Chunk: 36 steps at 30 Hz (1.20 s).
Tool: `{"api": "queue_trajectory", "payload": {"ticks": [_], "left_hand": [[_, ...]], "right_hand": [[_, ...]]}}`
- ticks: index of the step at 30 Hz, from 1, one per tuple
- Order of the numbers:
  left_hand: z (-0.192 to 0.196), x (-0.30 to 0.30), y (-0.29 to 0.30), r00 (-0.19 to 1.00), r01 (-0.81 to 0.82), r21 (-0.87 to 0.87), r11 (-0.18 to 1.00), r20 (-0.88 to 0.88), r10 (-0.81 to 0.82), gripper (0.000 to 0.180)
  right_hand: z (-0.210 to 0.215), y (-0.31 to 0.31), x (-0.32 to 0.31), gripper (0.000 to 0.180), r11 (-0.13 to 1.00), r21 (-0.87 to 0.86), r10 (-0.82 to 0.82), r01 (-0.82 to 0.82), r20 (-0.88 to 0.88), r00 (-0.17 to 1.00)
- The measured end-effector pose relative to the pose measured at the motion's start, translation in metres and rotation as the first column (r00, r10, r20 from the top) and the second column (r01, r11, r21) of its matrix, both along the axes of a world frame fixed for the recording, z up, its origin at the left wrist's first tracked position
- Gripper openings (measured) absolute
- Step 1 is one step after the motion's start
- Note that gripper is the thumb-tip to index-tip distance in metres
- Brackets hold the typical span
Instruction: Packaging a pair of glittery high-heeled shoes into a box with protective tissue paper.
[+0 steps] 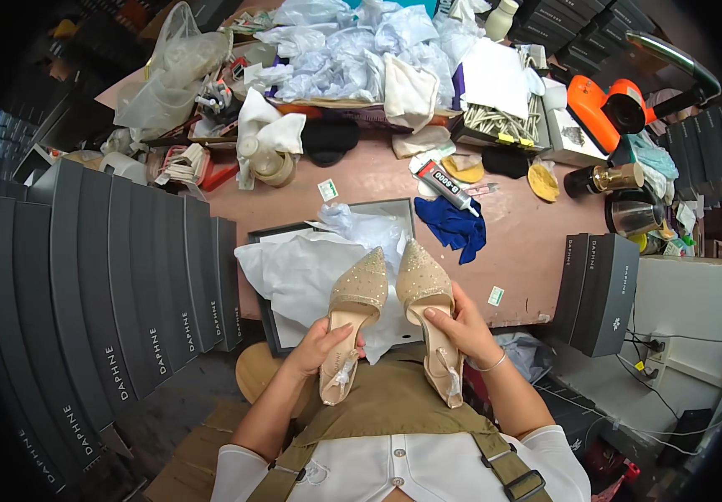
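My left hand (321, 347) is closed round the middle of a beige pointed slingback shoe (361, 280) with small sparkling studs on its toe. Its mate, the right shoe (424, 276), is gripped by my right hand (463, 326), thumb on the insole. Both are held side by side above my lap, toes pointing away from me, with clear wrapping on the heel straps. Just beyond them, an open grey shoebox (412, 219) lies on the table with white tissue paper (290, 272) spilling over its left side.
Stacks of dark shoeboxes stand left (147, 276) and right (610, 293). A blue cloth (453, 226), a glue tube (447, 186) and a glass jar (273, 167) lie beyond the shoebox. Crumpled tissue (352, 58) fills a carton at the back; an orange tool (591, 109) stands right.
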<state>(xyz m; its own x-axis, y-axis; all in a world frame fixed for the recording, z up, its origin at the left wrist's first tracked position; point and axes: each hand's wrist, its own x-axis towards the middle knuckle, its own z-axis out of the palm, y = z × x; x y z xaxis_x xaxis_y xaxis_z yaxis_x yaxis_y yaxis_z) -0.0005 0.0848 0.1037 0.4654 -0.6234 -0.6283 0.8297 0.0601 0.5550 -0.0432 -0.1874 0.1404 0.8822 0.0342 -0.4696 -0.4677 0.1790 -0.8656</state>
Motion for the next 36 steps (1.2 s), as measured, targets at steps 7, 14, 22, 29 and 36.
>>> {"api": "queue_trajectory", "payload": {"ticks": [7,14,22,29,36], "left_hand": [[-0.006,-0.017,0.0,0.999,0.032,-0.012,0.999,-0.02,-0.032,0.028],[-0.002,-0.018,0.006,0.994,0.064,-0.003,0.998,0.085,-0.063,0.028],[0.001,-0.02,0.019,0.984,0.07,0.053,0.996,0.163,-0.078,0.025],[0.002,-0.021,0.025,0.975,0.039,0.091,0.995,0.215,-0.058,0.026],[0.008,-0.02,0.029,0.954,-0.007,0.17,0.985,0.295,-0.044,0.025]], "right_hand": [[-0.017,-0.006,-0.007,0.045,0.994,-0.046,0.1,-0.1,0.002,0.995],[-0.005,-0.012,-0.005,0.043,0.946,-0.263,0.221,-0.189,0.095,0.971],[0.011,-0.009,-0.005,0.041,0.845,-0.505,0.295,-0.173,0.171,0.94],[0.015,-0.007,-0.004,0.041,0.818,-0.556,0.295,-0.145,0.19,0.936],[0.013,-0.009,-0.004,0.041,0.813,-0.564,0.303,-0.145,0.196,0.933]]}}
